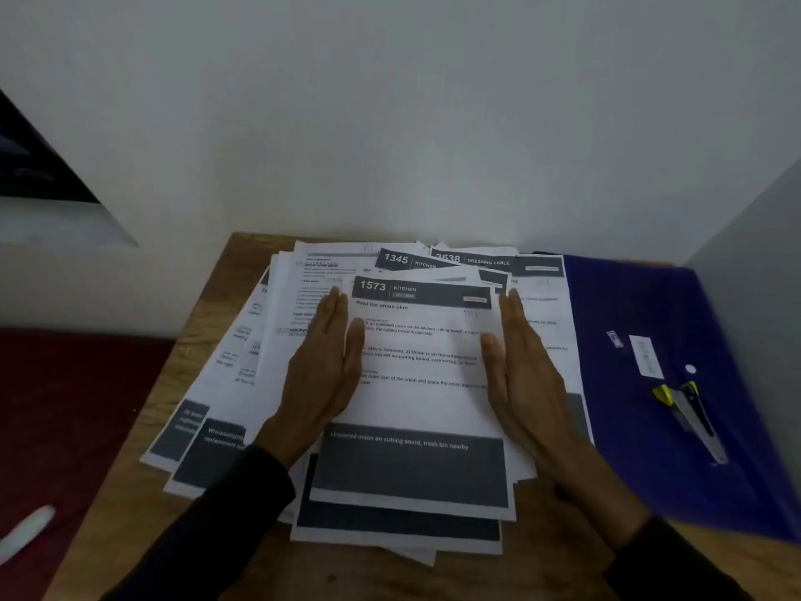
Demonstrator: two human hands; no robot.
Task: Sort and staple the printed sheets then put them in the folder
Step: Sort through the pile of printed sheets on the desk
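Flat, straight-fingered left hand (pixel 323 375) and right hand (pixel 526 383) flanking top sheet (pixel 427 340), long axis toward wall, headed "1573 KITCHEN, Peel the onion skin".

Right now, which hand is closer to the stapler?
Right. The right hand lies on the sheets' right edge, toward the stapler on the blue folder; the left hand is farther left.

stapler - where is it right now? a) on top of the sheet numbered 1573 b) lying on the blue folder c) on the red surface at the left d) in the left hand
b: the stapler lies on the blue folder to the right of the paper pile, while the left hand and right hand rest flat with straight fingers on the top sheet.
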